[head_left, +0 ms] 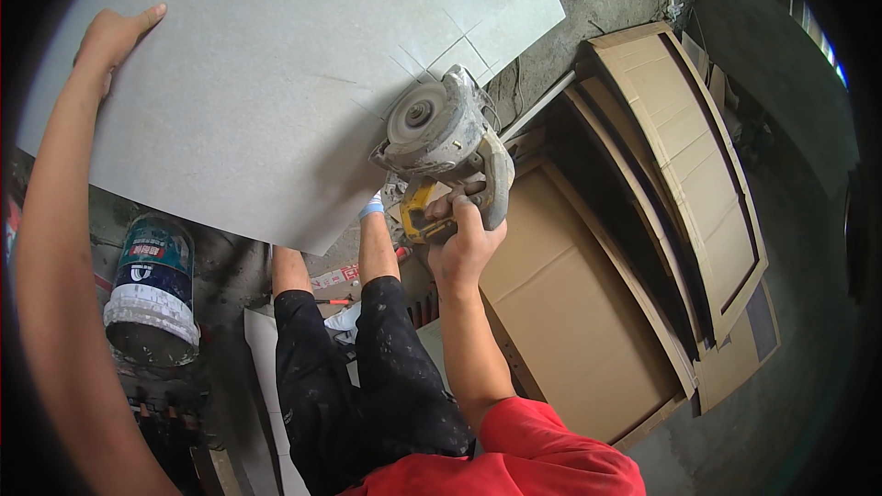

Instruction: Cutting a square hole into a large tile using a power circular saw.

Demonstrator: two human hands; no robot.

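A large light grey tile [266, 83] is held tilted up in front of me. My left hand [115, 37] lies flat on its upper left part and steadies it. My right hand [464, 239] grips the handle of a dusty handheld circular cutter [441, 142] with a yellow part near the grip. The cutter's round blade [413, 115] sits at the tile's right edge, next to several pencil lines marked near the corner. My legs in black dusty shorts [367, 377] show below the tile.
A bucket with a dark label [152, 294] stands on the concrete floor at the lower left. Flat cardboard boxes [588, 312] lie on the right, and more lean behind them [689, 156]. A small red-handled tool [335, 301] lies by my feet.
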